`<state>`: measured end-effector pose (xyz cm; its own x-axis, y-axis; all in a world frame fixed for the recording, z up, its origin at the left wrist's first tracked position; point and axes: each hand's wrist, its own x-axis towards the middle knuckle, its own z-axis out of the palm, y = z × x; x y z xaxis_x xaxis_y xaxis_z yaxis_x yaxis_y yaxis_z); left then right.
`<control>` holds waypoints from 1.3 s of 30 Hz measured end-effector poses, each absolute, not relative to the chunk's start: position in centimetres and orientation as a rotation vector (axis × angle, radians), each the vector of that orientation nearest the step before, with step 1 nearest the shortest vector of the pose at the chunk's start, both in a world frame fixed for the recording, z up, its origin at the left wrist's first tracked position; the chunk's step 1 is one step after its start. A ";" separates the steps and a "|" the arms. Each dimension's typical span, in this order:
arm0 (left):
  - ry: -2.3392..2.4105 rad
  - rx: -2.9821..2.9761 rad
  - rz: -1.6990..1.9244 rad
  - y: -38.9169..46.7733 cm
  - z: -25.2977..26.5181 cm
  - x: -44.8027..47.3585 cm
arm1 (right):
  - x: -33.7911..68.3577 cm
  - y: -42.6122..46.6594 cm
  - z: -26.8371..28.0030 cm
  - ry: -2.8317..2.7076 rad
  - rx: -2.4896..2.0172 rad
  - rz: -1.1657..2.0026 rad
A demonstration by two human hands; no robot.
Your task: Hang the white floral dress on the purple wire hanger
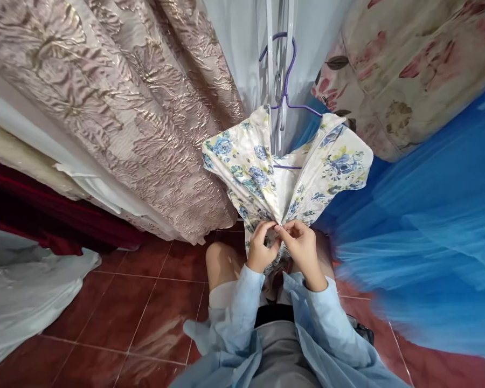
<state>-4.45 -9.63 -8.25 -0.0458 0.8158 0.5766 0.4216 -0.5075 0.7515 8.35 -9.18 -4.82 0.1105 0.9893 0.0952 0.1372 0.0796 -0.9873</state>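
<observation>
Red tiles (145, 312) lie below the floral garment (307, 186) and blue tulle (424, 237).

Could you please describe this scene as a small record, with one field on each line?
Garment: white, blue-flowered, on a purple hanger
Left hand: pinching the front, at the bottom of its V-shaped opening
Right hand: pinching there too, close beside the left
To the left: pinkish embossed fabric
To the right: blue gauzy fabric
Floor: red tiles

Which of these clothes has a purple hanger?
The white one with blue flowers: the purple hanger rises above its neck. The shiny pink one and bright blue one show none.
</observation>
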 end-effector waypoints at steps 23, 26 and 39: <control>1.367 1.737 1.712 -12.1 -7.6 -2.7 | 12.3 -4.4 4.0 -2.087 -0.998 0.634; 1.336 1.718 1.713 -12.9 -7.3 -1.7 | 12.9 -0.5 7.6 -2.107 -0.955 0.407; 1.295 1.689 1.722 -12.1 -7.3 0.2 | 11.4 9.4 15.9 -2.089 -0.977 0.029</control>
<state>0.16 -12.10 -7.30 -0.1887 0.8074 0.5590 0.3134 -0.4900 0.8135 11.41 9.41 15.87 -0.3709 0.6506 0.6627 0.6319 0.6997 -0.3333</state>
